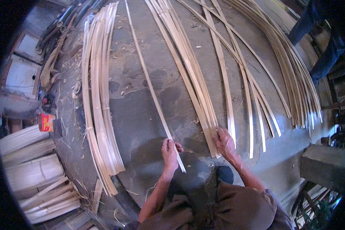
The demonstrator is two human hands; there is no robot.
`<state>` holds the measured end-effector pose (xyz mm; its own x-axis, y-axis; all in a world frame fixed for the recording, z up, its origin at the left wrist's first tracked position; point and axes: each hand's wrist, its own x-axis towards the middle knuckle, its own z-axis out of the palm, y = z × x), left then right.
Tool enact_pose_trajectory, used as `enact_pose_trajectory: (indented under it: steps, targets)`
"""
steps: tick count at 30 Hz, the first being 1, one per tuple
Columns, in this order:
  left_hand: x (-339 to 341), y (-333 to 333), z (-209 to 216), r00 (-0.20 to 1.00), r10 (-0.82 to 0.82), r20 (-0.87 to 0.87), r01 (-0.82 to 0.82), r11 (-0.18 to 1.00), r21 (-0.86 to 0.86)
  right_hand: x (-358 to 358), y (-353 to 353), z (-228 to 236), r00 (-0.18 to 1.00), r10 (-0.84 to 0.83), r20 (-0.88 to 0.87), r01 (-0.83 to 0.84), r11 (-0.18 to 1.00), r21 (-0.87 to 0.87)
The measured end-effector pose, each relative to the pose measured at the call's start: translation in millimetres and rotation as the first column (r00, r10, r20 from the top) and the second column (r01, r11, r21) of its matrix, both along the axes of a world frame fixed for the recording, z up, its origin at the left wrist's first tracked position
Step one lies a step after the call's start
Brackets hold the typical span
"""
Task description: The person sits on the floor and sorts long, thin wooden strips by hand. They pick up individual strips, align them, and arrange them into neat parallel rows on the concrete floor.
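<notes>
My left hand (170, 154) is closed round the near end of a single long, thin bamboo strip (152, 92), whose tip sticks out below the fingers. The strip runs away from me toward the far edge of the view. To the right, my right hand (225, 145) is closed at the near end of a narrow bundle of pale bamboo strips (191, 76) on the floor. Its fingertips are on the bundle's right edge, partly hidden. Just right of that hand lies a loose bamboo strip (223, 73).
A thicker bundle of strips (97, 92) lies at left, and several loose strips (249, 111) cross at right beside a large curved bundle (291, 76). Split bamboo pieces (34, 172) and a red can (46, 122) are far left. Another person's legs (326, 57) stand upper right. A concrete block (327, 165) is at right.
</notes>
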<state>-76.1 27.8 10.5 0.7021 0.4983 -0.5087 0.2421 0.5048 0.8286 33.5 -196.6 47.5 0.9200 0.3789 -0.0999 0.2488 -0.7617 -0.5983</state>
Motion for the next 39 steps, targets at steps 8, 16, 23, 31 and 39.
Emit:
enact_pose_trajectory:
  steps: [8,16,23,31,39]
  targets:
    - [-14.9,-5.7,19.2,0.988,0.151,0.041,-0.156,0.936,0.316,1.3,4.7,25.5,0.992,-0.126,-0.014,0.125,0.991,-0.053]
    - [11.9,-7.5,11.1,0.998,0.066,0.002,-0.064,0.964,0.259,-73.9,1.9,28.8,0.993,-0.114,0.014,0.102,0.932,0.349]
    - [3.6,-32.8,0.8,1.000,0.008,-0.005,-0.007,0.980,0.201,-95.0,48.5,-15.3,0.972,-0.063,-0.226,0.167,0.863,0.477]
    - [-7.8,-24.5,-0.8,0.989,-0.143,-0.037,0.148,0.946,0.288,-94.6,58.7,-13.5,0.972,0.049,-0.230,0.064,0.886,0.460]
    - [-8.3,-20.1,-15.0,0.990,-0.129,-0.063,0.142,0.947,0.290,-93.5,56.9,-14.7,0.976,0.021,-0.217,0.065,0.922,0.382]
